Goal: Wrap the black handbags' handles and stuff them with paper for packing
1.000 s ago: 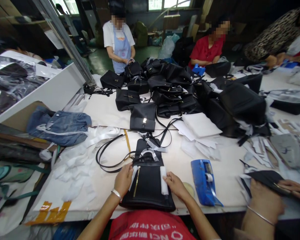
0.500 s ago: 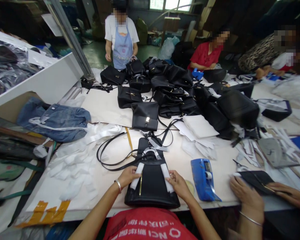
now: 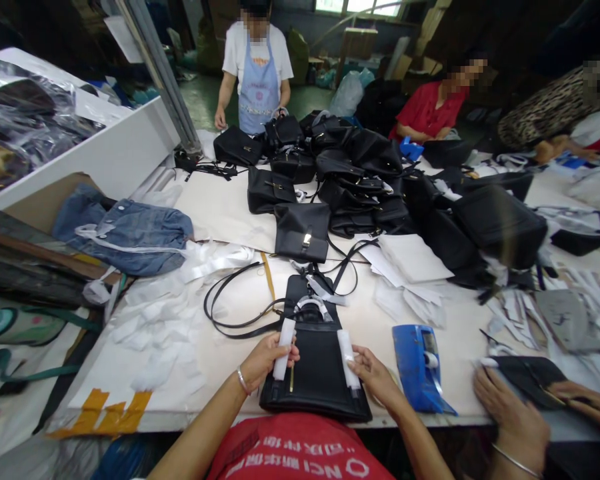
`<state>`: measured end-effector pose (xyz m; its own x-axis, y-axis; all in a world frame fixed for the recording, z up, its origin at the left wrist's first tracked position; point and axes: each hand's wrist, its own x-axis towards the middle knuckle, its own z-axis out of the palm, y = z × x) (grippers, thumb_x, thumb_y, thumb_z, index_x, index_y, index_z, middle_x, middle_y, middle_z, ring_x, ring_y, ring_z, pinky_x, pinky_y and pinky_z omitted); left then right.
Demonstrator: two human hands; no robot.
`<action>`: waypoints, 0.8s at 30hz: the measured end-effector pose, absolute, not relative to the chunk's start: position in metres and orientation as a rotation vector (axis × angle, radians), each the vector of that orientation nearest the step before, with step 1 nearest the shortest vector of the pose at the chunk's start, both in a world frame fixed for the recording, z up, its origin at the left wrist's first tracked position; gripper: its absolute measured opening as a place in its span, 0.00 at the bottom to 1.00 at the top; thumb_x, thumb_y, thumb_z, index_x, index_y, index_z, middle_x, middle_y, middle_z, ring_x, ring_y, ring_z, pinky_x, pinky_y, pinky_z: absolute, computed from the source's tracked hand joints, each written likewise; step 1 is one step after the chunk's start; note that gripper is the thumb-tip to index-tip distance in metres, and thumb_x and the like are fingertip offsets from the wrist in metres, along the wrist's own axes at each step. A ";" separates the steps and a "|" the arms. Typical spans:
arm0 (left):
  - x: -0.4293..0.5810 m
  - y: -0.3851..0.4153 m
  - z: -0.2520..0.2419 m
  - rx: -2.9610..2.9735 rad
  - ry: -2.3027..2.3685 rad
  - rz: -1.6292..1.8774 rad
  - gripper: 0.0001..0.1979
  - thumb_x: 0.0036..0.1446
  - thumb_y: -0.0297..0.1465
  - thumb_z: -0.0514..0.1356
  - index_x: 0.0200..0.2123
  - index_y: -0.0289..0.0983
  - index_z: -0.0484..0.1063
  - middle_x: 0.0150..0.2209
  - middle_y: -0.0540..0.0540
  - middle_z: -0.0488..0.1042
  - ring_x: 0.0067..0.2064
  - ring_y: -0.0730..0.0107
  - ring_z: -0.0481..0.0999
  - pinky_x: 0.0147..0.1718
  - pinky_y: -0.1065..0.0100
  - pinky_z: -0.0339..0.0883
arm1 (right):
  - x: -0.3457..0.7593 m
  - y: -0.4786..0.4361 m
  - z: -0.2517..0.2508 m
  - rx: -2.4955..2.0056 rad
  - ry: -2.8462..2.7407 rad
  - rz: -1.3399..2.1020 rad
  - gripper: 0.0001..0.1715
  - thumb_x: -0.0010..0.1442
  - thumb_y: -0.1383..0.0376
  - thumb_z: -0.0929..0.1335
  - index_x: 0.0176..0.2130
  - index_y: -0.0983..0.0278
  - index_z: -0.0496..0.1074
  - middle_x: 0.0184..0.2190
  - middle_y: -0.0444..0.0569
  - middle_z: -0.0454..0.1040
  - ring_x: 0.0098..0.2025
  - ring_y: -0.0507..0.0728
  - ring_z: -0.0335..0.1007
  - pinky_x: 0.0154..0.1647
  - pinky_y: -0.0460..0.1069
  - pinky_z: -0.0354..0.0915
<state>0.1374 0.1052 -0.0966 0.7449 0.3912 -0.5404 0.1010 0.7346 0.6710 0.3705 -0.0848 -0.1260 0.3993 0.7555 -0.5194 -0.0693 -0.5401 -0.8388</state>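
Observation:
A black leather backpack (image 3: 316, 363) lies flat on the table in front of me, its top pointing away. White wrapping covers a left strap (image 3: 284, 350) and a right strap (image 3: 349, 360) on its face. Closed around the left wrapped strap are the fingers of my left hand (image 3: 266, 359), thumb on top. My right hand (image 3: 379, 377) pinches the outer edge of the right wrapped strap. Between the hands a gold zip (image 3: 292, 379) shows near the left strap. The top handle (image 3: 313, 308) is wrapped in clear-white film, and a loose black strap (image 3: 225, 325) loops out leftward.
A blue tape dispenser (image 3: 420, 370) stands right of the backpack. Beyond lie a black bag (image 3: 303, 230), piled black bags (image 3: 360, 187) and white sheets (image 3: 414, 257). White scraps (image 3: 155, 327) and a denim bag (image 3: 130, 230) are left. A co-worker's hands (image 3: 510, 407) handle a black piece at right.
Both hands remain at the wrapped straps; the left strap now stands more upright and its lower end sits higher. The whole view has shifted, moving things slightly rightward.

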 end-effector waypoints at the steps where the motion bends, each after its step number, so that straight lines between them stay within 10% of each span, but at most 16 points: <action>1: 0.138 0.105 -0.097 0.727 0.730 0.179 0.19 0.51 0.36 0.63 0.44 0.33 0.67 0.36 0.41 0.75 0.37 0.64 0.77 0.37 0.65 0.69 | 0.371 -0.084 -0.124 -1.830 -0.608 1.255 0.33 0.50 0.48 0.67 0.50 0.63 0.64 0.31 0.46 0.70 0.33 0.55 0.68 0.34 0.48 0.63; 15: 0.155 0.090 -0.131 0.895 0.957 0.132 0.20 0.48 0.42 0.61 0.38 0.33 0.65 0.24 0.49 0.72 0.22 0.72 0.72 0.20 0.73 0.63 | 0.368 -0.070 -0.147 -2.256 -0.924 1.064 0.18 0.53 0.51 0.63 0.32 0.62 0.68 0.21 0.41 0.68 0.26 0.53 0.64 0.26 0.45 0.55; 24: 0.133 0.122 -0.136 1.954 1.188 0.282 0.16 0.60 0.37 0.49 0.44 0.36 0.69 0.43 0.41 0.73 0.47 0.61 0.72 0.47 0.60 0.63 | 0.401 -0.068 -0.155 -2.287 -0.885 0.949 0.22 0.55 0.48 0.60 0.40 0.61 0.68 0.34 0.49 0.75 0.37 0.59 0.71 0.37 0.50 0.62</action>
<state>0.1327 0.1223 -0.1357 0.5311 0.8209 -0.2101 0.6392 -0.2254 0.7352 0.4006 -0.0683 -0.1546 0.5444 0.7246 -0.4226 0.3712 -0.6599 -0.6533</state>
